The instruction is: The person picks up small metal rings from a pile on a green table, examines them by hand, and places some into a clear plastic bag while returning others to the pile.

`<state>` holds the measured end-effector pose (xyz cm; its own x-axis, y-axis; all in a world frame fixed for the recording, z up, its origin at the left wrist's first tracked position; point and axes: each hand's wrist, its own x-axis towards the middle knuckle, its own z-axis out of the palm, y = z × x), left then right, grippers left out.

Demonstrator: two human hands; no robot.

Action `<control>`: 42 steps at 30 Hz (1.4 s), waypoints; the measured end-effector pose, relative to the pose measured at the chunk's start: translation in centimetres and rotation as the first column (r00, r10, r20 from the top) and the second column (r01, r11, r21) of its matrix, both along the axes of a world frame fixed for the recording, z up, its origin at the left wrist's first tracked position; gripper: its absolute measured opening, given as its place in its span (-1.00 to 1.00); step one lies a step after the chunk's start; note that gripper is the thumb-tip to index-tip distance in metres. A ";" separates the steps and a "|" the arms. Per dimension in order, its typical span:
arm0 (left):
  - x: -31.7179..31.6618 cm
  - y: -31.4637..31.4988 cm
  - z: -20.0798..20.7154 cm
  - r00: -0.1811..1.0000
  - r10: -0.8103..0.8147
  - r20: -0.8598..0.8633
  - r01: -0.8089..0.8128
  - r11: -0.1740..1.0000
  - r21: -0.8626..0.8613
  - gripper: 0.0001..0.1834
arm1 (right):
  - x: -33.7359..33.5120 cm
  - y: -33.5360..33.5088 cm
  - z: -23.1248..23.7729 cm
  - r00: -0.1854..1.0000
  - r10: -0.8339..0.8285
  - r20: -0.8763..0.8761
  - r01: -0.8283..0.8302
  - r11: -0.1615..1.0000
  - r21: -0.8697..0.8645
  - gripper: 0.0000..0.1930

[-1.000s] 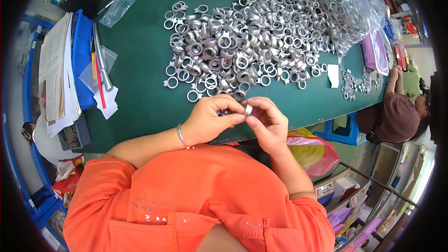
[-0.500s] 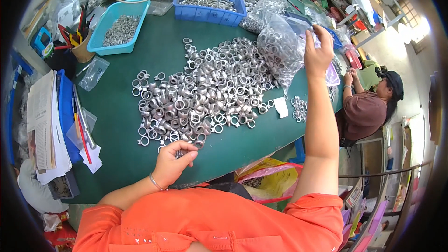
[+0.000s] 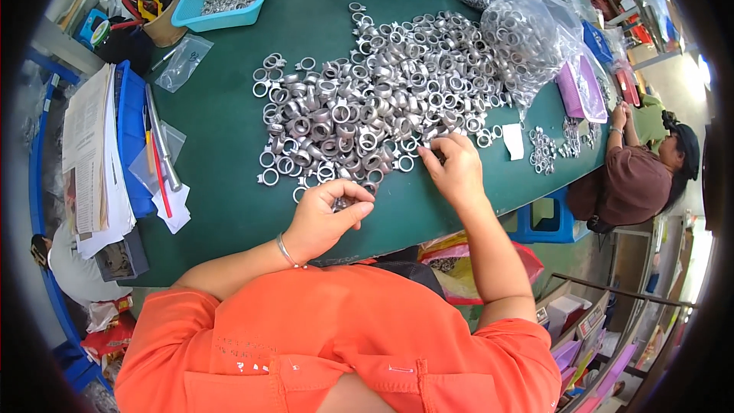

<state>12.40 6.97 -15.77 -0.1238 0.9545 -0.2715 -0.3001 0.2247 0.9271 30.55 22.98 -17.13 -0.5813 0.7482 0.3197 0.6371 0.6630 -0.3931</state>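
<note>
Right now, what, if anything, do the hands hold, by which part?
The left hand cups metal pieces, the gripped part hidden; whether the right hand holds any cannot be told.

Ring heap (image 3: pixel 375 99) on table (image 3: pixel 222 191), paper stack (image 3: pixel 86 153) far left, bag (image 3: pixel 521 42) behind right

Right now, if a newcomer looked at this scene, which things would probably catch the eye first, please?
Probably the big heap of metal rings, spread over the middle of the green table. Next might come the bright orange shirt along the bottom of the view, with the left hand and right hand at the heap's near edge. A turquoise tray of small metal parts stands at upper left.
</note>
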 end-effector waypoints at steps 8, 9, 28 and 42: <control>-0.1 0.4 0.2 0.999 -0.035 -0.042 0.034 0.999 -0.033 -0.89 | -0.6 -5.4 1.0 0.837 -0.044 -0.546 -0.333 0.751 -0.570 -0.92; 0.0 0.4 0.1 0.999 -0.040 -0.034 0.038 0.998 -0.043 -0.88 | -0.7 -6.1 0.9 0.804 -0.042 -0.593 -0.391 0.714 -0.581 -0.92; 0.0 -0.2 -1.5 0.910 0.052 -0.412 0.139 0.897 0.420 -0.90 | -1.5 -9.6 0.0 0.619 -0.186 -0.763 -0.614 0.492 -0.618 -0.60; 0.2 -0.3 -0.7 0.979 0.020 -0.204 0.028 0.973 0.229 -0.87 | -1.5 -9.7 -0.8 0.665 0.039 -0.746 -0.505 0.759 -0.410 -0.54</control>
